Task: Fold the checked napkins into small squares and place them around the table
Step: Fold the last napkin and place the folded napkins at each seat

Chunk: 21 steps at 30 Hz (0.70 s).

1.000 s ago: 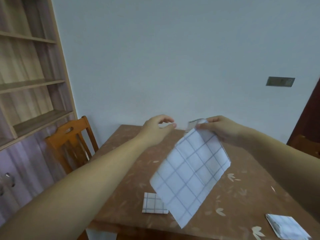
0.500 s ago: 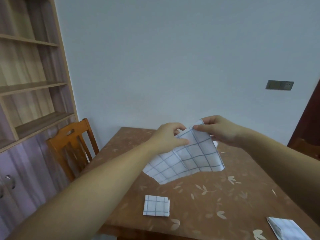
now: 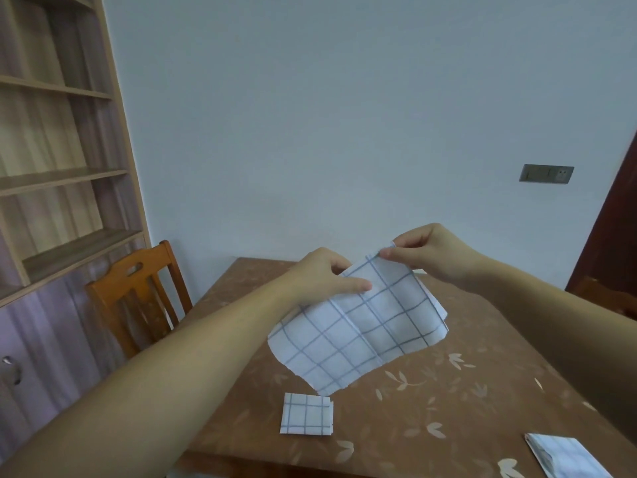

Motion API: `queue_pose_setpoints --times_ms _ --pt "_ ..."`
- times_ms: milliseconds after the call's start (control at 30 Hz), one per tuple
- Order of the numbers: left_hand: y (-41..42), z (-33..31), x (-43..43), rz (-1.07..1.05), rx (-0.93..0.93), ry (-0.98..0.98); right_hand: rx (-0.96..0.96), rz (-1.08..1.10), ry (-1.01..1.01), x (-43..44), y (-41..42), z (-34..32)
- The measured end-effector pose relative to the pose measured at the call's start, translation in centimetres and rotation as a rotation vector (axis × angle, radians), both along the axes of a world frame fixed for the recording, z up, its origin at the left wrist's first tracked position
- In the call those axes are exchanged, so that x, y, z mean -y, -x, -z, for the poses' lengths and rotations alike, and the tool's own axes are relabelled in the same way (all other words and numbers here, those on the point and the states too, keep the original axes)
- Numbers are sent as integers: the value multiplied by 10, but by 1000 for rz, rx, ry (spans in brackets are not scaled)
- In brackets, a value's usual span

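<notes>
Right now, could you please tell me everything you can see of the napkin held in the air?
The held napkin is thin and white with a blue-grey check and crease lines. It is mostly unfolded, sagging in a curve over the brown table. The left hand pinches its upper left edge, the right hand pinches its top corner. A second layer peeks out behind its right edge.

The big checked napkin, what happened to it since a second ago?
The left hand, empty a second ago, came across and pinched the top edge of the checked napkin. The right hand kept its corner pinch, so the cloth now hangs spread between both hands instead of dangling from one. The small folded square and the other folded napkin stayed put.
</notes>
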<state>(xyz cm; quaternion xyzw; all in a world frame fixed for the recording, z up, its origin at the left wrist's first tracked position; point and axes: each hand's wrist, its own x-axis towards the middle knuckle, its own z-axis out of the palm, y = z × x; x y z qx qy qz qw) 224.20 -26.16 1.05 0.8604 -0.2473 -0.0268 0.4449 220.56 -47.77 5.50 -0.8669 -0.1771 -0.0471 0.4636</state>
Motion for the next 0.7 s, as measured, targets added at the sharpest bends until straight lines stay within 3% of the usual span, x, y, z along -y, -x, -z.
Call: queue_pose_setpoints --times_ms 233,367,467,700 --pt "-2 -2 -14 2 -49 -100 141 171 -130 2 -1 -1" --pt "-3 -4 -21 -72 -34 -94 -30 192 -155 10 -1 12" --pt "-2 -4 -26 -83 -45 -81 -10 260 -129 14 -2 22" --pt "-7 10 -42 -81 -273 425 -38 278 -334 28 -2 19"
